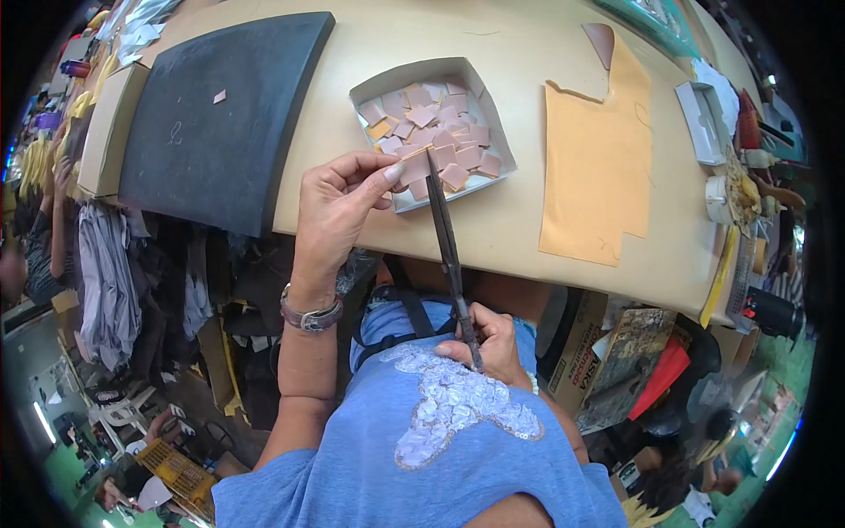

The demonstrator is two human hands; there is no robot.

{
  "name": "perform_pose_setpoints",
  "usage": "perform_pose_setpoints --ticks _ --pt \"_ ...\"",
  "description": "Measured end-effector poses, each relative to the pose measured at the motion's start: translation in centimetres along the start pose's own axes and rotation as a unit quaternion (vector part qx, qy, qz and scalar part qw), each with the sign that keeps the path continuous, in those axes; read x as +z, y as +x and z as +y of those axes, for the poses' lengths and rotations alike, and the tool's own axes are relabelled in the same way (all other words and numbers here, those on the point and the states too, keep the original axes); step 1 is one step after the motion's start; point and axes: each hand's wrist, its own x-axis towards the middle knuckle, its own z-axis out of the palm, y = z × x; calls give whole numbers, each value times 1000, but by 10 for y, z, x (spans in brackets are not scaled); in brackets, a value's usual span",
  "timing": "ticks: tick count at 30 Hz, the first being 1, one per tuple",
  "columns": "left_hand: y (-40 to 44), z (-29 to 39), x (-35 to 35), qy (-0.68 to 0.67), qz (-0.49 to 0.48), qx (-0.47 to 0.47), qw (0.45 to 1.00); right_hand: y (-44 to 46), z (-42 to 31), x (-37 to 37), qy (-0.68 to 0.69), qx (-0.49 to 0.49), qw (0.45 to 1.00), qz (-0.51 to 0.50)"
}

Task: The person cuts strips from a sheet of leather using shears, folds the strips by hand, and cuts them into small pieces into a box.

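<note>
My left hand (339,198) pinches a small pinkish leather-like piece (415,167) between thumb and fingers, above the near-left side of a shallow cardboard box (489,104). In the box lie several small squares (446,155), pinkish on one face and orange-yellow on the other. My right hand (495,346) is closed round the handles of long dark shears (446,242), low in front of my body. The blades point away from me, and their tips meet the edge of the held piece. Whether the blades are cutting into it, I cannot tell.
On the table (519,242), a dark board (224,114) on the left carries one small scrap (220,97). A yellow-orange sheet (591,176) with a cut-out lies to the right. Beyond it are a small white box (702,123) and a tape roll (717,198).
</note>
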Motion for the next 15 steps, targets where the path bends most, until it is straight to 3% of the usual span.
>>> perform_pose_setpoints --ticks 15 --pt "1 0 2 -19 19 3 1000 0 2 -3 14 -20 999 -21"
